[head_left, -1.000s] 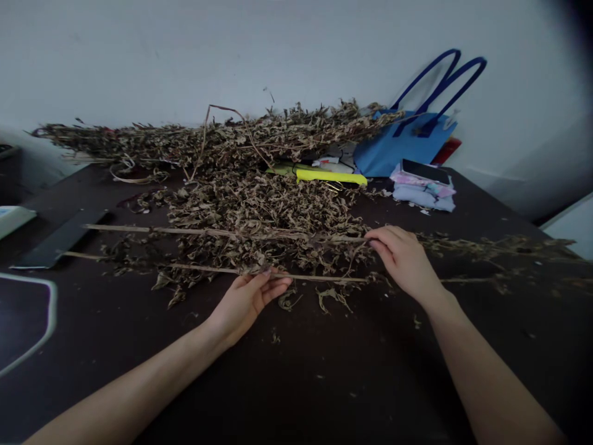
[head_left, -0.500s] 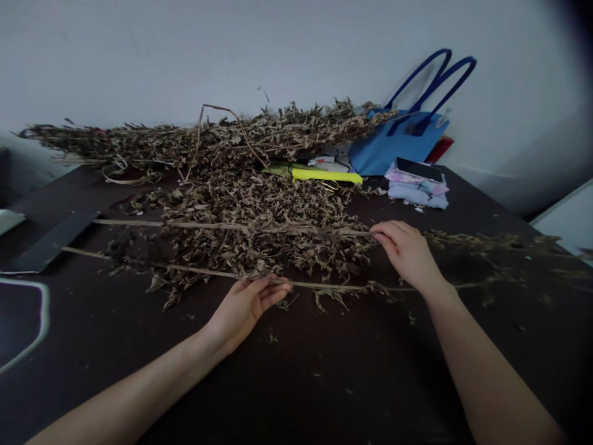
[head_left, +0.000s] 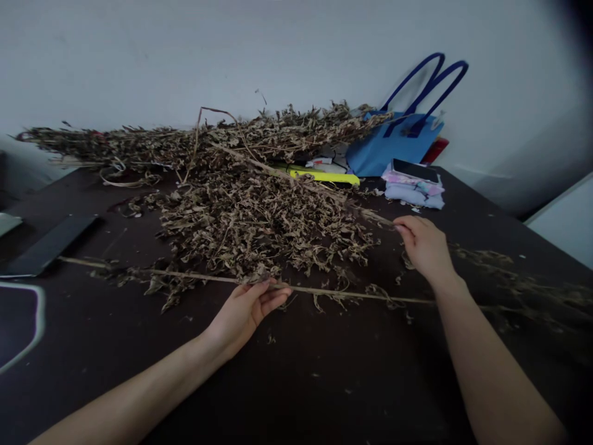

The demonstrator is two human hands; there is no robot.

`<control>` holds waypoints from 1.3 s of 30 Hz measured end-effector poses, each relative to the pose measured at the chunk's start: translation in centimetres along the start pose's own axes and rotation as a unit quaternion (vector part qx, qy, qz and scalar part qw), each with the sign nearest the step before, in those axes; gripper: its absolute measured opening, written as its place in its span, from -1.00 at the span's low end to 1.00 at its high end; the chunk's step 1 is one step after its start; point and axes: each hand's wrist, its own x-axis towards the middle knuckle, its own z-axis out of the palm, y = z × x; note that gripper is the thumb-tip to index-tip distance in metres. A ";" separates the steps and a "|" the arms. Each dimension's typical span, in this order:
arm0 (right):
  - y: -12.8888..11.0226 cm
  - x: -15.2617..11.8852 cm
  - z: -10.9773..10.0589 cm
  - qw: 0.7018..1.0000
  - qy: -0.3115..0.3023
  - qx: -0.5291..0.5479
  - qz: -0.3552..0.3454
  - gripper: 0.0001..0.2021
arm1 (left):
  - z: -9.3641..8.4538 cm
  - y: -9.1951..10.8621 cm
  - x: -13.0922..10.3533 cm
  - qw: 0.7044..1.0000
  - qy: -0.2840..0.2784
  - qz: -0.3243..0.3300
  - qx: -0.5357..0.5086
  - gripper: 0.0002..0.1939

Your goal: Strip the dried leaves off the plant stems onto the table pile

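My left hand (head_left: 250,309) pinches a long dried stalk (head_left: 333,292) that lies across the front of the leaf pile, its bare end at the left. Between the fingers of my right hand (head_left: 424,247) is a second dried stalk (head_left: 273,170), slanting up and left over the pile, its leafy part trailing to the right of the wrist. Beneath and behind these stalks spreads a pile of dry, curled leaves (head_left: 259,216). Along the wall lies a thick bundle of dried leafy stems (head_left: 152,143), with one bent stem standing up from it.
A blue bag (head_left: 393,147) leans on the wall at the back right, beside a phone on folded cloth (head_left: 414,193). A yellow-handled tool (head_left: 328,177) lies behind the pile. At the left are a dark flat object (head_left: 53,244) and a white-edged item (head_left: 41,315) on the dark table (head_left: 287,383).
My right hand has moved right with its stalk, which has swung from nearly level to slanting, its left end now up near the bundle. My left hand has barely moved.
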 end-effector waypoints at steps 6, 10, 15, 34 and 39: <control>-1.0 0.0 0.7 0.999 -0.032 0.008 -0.022 -0.79 | -0.1 0.1 0.1 1.000 0.000 0.016 0.014 -0.85; -1.7 -0.1 0.7 0.995 -0.086 0.015 -0.039 -0.81 | 0.3 0.6 -0.1 1.000 0.013 0.024 0.014 -0.85; -3.1 0.2 -1.4 0.993 -0.111 0.044 -0.023 -0.78 | 0.2 0.9 0.0 0.999 0.022 0.036 0.011 -0.83; -6.8 -0.8 -6.1 0.892 -0.425 0.145 -0.051 -0.64 | -1.4 4.5 1.8 0.979 0.068 0.192 0.010 -0.77; -7.3 -0.7 -5.2 0.894 -0.416 0.127 -0.107 -0.75 | -1.1 4.3 1.6 0.982 0.063 0.177 -0.010 -0.81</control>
